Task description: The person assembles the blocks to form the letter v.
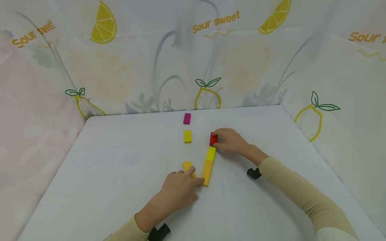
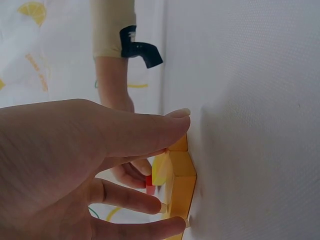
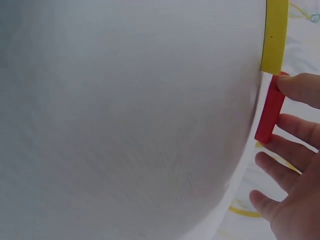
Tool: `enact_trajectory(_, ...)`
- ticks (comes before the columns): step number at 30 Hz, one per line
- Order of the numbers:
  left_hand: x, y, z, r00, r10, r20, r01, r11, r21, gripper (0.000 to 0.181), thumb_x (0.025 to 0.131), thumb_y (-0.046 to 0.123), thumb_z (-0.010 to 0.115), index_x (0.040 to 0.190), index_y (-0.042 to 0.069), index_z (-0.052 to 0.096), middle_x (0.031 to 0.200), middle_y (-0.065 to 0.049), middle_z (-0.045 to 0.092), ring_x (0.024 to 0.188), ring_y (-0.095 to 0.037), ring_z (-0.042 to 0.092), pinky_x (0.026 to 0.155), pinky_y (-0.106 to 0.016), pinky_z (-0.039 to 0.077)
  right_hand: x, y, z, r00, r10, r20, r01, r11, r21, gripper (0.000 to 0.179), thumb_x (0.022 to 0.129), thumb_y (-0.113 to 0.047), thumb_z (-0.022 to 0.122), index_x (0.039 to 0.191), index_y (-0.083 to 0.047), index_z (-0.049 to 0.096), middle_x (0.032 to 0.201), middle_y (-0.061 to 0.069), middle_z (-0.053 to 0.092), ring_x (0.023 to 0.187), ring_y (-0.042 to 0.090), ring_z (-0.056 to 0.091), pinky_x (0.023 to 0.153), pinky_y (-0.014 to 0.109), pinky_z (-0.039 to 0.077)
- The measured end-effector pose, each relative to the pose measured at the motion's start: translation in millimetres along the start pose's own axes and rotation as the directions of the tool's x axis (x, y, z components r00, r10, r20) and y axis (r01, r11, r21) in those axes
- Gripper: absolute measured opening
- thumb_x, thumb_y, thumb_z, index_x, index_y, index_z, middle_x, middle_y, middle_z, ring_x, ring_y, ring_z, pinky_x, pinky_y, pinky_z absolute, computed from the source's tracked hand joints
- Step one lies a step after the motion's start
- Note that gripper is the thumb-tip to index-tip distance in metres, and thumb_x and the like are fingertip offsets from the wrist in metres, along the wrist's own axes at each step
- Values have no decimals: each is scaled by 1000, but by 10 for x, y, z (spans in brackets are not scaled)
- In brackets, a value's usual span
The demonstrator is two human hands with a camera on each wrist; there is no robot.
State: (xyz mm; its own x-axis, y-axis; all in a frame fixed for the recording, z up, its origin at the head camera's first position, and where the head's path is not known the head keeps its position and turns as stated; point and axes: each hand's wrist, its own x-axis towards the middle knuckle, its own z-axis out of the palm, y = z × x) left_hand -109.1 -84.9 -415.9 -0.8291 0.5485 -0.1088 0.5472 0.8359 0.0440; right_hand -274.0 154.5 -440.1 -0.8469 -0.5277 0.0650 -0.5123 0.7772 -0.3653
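In the head view a row slants up the table: an orange block (image 1: 206,173) nearest, a yellow block (image 1: 211,153) against its far end, then a red block (image 1: 212,140). My right hand (image 1: 232,142) pinches the red block between thumb and fingertips; the right wrist view shows this red block (image 3: 270,111) close to the yellow end. My left hand (image 1: 178,190) has its fingers extended, one fingertip at the near part of the orange row. Another orange block (image 1: 186,165) lies partly hidden beneath the left fingers.
A separate yellow block (image 1: 187,136) and a magenta block (image 1: 187,118) lie farther back on the white table (image 1: 120,150). Behind it hangs a lemon-printed cloth (image 1: 135,67). Black wrist-worn pieces (image 1: 254,173) show near both sleeves.
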Motion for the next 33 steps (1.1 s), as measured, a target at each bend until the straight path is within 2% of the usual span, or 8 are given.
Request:
enact_trajectory(18,-5,2,0,1000,2,-21,-2,1000,-30,45,79,40,82,121,40,68,96,5,52,62,-11,44,57,-24,40,-20,18,40,1000,8,6,-8,1000,11,41,90,-26,70,126,-8,63,129,9,65,122,29,58,108,46,44)
enact_trajectory(33,7,-5,-1,1000,-6,-6,6,1000,-16,46,79,43,82,122,41,68,97,5,51,62,-12,43,57,-24,41,-1,25,58,1000,10,10,-10,1000,23,39,92,-27,67,126,-7,63,129,10,65,124,28,58,109,46,44)
